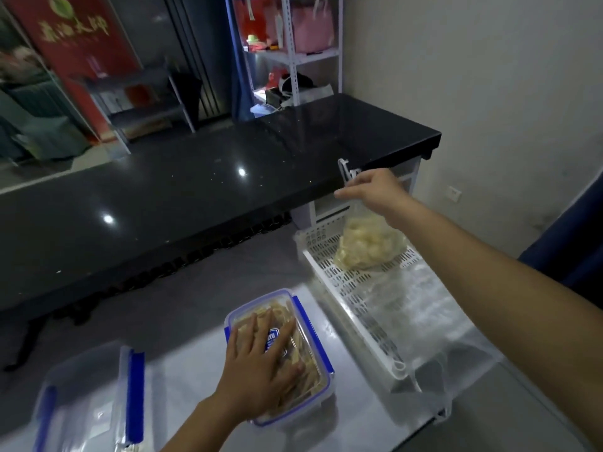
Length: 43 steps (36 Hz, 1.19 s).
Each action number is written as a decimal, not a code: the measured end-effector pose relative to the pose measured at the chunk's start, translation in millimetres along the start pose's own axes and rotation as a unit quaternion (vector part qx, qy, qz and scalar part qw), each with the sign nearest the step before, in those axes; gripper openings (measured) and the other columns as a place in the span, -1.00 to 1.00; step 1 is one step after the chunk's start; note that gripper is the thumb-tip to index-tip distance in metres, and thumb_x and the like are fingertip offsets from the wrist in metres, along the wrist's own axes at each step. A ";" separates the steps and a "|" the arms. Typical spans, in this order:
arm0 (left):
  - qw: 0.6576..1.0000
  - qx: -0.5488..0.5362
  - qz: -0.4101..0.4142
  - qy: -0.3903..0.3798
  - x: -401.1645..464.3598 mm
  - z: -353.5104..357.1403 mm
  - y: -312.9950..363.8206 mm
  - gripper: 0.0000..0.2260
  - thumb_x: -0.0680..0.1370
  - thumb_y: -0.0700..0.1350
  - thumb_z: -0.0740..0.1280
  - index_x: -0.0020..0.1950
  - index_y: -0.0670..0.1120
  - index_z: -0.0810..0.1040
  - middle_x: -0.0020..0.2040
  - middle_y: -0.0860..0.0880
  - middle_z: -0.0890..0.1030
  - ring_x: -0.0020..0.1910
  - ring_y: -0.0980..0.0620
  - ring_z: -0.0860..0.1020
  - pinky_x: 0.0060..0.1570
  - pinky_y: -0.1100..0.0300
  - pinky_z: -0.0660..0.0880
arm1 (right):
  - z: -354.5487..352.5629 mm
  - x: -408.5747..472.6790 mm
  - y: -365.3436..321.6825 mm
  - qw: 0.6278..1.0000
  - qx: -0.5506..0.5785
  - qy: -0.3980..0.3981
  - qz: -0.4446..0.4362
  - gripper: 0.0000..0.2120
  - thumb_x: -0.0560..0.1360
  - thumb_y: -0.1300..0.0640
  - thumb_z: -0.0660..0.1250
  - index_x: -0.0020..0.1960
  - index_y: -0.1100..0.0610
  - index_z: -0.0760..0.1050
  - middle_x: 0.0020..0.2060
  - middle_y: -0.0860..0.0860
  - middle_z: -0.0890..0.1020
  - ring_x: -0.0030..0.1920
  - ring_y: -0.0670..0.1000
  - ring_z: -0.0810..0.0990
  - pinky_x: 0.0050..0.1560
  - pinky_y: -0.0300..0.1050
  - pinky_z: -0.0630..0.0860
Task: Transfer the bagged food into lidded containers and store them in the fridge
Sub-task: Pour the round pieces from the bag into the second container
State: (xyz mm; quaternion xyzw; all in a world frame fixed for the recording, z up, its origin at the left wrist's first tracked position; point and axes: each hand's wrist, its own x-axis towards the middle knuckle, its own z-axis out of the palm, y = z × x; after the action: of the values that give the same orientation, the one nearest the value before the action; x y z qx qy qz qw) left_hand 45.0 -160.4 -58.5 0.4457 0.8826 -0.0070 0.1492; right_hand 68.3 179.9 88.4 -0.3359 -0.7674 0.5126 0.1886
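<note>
A clear lidded container (306, 324) with blue clips, filled with pale food strips, sits on the steel table (182, 363). My left hand (261, 357) lies flat on its lid, fingers spread. My right hand (375, 190) pinches the top of a clear bag of pale yellowish food (368, 246), whose bottom rests in the far end of a white perforated basket (355, 288). An empty clear container with blue clips (88, 399) stands at the near left, its lid (130, 393) leaning on it.
An empty crumpled clear plastic bag (424, 324) lies in and over the near end of the basket. A long black counter (195, 177) runs behind the table. White shelves (293, 53) stand further back. The wall is to the right.
</note>
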 end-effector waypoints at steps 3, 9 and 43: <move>0.998 -0.029 0.009 -0.047 -1.6 -10.9 1.3 -0.36 0.60 0.38 -0.04 0.52 0.33 -0.38 0.54 0.08 -0.44 0.50 -0.05 -0.49 0.47 -0.11 -0.39 | 14.9 0.6 -6.2 0.999 -0.001 0.044 -0.009 -0.77 0.37 0.01 0.53 -0.27 0.15 0.61 0.00 0.15 0.65 0.28 0.19 0.49 0.31 0.20 0.45; 0.954 -0.291 -0.005 0.070 -6.7 -98.0 -1.1 -0.44 0.53 0.08 0.44 0.47 0.27 0.29 0.52 0.15 0.26 0.50 0.06 0.26 0.46 -0.05 0.32 | -14.6 -25.2 -64.7 0.987 0.155 -0.019 -0.042 -0.86 0.50 0.24 0.44 -0.05 0.33 0.63 -0.20 0.13 0.62 -0.31 -0.05 0.66 -0.40 -0.26 0.53; 0.915 -0.266 0.088 0.290 -153.4 -256.6 -7.8 -0.66 0.61 -0.26 0.34 0.34 0.03 0.57 -0.19 0.04 0.66 -0.17 0.03 0.70 -0.12 0.11 0.66 | 108.4 -235.2 2.1 0.856 0.421 -0.276 0.119 -0.42 0.26 -0.13 0.50 0.28 -0.25 0.53 0.36 -0.09 0.55 0.34 -0.04 0.53 0.27 0.11 0.41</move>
State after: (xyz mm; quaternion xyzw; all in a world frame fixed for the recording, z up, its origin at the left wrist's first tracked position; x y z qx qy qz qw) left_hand 58.5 -248.1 227.1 0.4480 0.8135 0.3709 0.0003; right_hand 165.7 -57.8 55.6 -0.1582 -0.4532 0.8767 0.0304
